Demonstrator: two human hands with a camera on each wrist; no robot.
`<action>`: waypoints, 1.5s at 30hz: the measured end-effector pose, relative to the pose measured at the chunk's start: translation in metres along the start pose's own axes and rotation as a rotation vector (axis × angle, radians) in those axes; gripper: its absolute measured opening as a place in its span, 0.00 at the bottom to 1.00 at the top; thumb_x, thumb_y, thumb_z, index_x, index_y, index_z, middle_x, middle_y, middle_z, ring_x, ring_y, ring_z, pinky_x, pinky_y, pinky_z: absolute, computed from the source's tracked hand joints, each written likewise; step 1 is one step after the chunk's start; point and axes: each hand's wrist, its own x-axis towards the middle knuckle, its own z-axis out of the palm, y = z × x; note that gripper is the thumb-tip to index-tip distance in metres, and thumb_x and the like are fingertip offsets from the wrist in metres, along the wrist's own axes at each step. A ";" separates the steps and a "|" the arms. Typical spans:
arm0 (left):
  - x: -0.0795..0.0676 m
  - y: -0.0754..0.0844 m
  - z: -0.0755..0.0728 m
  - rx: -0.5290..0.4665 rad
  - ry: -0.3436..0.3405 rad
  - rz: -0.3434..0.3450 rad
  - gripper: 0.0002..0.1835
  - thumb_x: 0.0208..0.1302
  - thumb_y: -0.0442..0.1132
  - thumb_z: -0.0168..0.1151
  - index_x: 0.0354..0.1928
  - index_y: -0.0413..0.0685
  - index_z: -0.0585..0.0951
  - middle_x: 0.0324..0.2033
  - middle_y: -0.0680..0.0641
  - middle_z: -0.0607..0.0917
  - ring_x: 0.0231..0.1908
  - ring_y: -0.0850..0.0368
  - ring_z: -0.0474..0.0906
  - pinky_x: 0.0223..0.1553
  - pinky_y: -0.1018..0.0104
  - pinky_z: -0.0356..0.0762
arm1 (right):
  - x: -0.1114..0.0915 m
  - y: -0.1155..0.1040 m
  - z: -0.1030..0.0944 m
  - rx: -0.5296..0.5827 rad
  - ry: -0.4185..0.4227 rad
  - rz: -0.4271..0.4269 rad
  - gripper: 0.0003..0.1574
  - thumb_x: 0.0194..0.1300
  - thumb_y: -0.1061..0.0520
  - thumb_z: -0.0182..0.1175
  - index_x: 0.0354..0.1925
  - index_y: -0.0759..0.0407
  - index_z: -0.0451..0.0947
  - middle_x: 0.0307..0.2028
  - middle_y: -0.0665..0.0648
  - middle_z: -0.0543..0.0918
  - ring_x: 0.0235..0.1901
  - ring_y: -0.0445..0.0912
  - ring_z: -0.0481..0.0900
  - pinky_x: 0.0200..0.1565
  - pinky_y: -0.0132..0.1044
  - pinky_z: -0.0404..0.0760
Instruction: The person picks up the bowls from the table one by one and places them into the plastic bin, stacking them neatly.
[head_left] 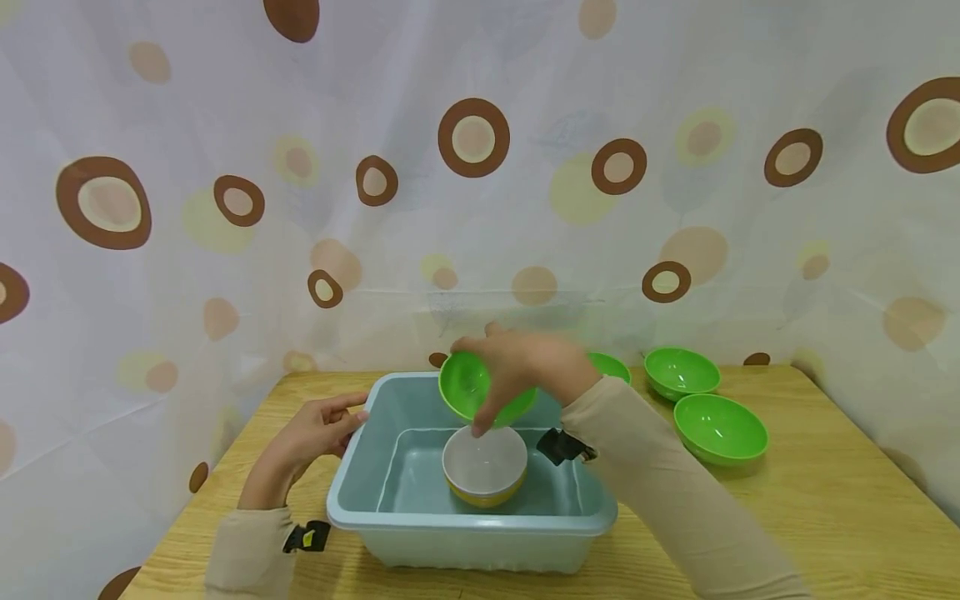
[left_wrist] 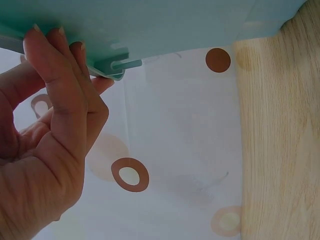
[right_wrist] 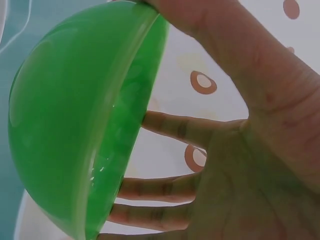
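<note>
My right hand (head_left: 519,364) holds a green bowl (head_left: 463,385) by its rim, tilted, over the light blue basin (head_left: 472,522). In the right wrist view the thumb lies at one side of the green bowl (right_wrist: 60,115) and the spread fingers reach its rim opposite. Below it, a bowl with a white inside and yellow outside (head_left: 486,462) sits in the basin. My left hand (head_left: 318,429) grips the basin's left rim; in the left wrist view its bent fingers (left_wrist: 67,95) press against the basin's outer wall (left_wrist: 175,25).
To the right on the wooden table (head_left: 832,500) stand two green bowls, one farther back (head_left: 681,372) and one nearer (head_left: 720,427). Another green bowl (head_left: 611,367) is partly hidden behind my right forearm. A white patterned curtain (head_left: 480,233) hangs along the table's back edge.
</note>
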 end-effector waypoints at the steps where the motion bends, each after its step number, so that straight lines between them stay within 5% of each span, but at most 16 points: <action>1: 0.000 0.000 0.000 -0.001 0.001 -0.001 0.31 0.72 0.42 0.55 0.71 0.37 0.61 0.27 0.44 0.79 0.29 0.52 0.79 0.35 0.55 0.82 | 0.001 -0.002 0.001 0.001 -0.003 -0.004 0.61 0.39 0.39 0.79 0.70 0.38 0.61 0.57 0.59 0.68 0.52 0.52 0.71 0.48 0.46 0.75; 17: 0.000 0.001 0.000 0.005 0.011 -0.007 0.31 0.72 0.42 0.55 0.71 0.38 0.62 0.28 0.44 0.79 0.29 0.52 0.79 0.34 0.59 0.82 | 0.016 -0.014 0.017 -0.037 -0.073 0.023 0.64 0.39 0.37 0.78 0.72 0.37 0.58 0.61 0.59 0.65 0.58 0.52 0.67 0.52 0.50 0.73; 30: 0.000 0.000 0.000 0.005 0.011 -0.008 0.30 0.72 0.42 0.55 0.71 0.38 0.62 0.27 0.45 0.79 0.28 0.53 0.79 0.33 0.60 0.81 | 0.030 -0.015 0.030 -0.032 -0.114 0.021 0.62 0.37 0.35 0.78 0.69 0.43 0.63 0.56 0.56 0.69 0.54 0.48 0.69 0.52 0.47 0.73; 45: 0.000 -0.002 0.000 -0.012 0.007 -0.007 0.30 0.71 0.42 0.56 0.71 0.38 0.63 0.29 0.44 0.80 0.29 0.52 0.80 0.33 0.59 0.82 | 0.038 -0.016 0.042 -0.068 -0.142 0.091 0.61 0.35 0.32 0.78 0.67 0.38 0.64 0.57 0.53 0.71 0.53 0.47 0.68 0.51 0.46 0.74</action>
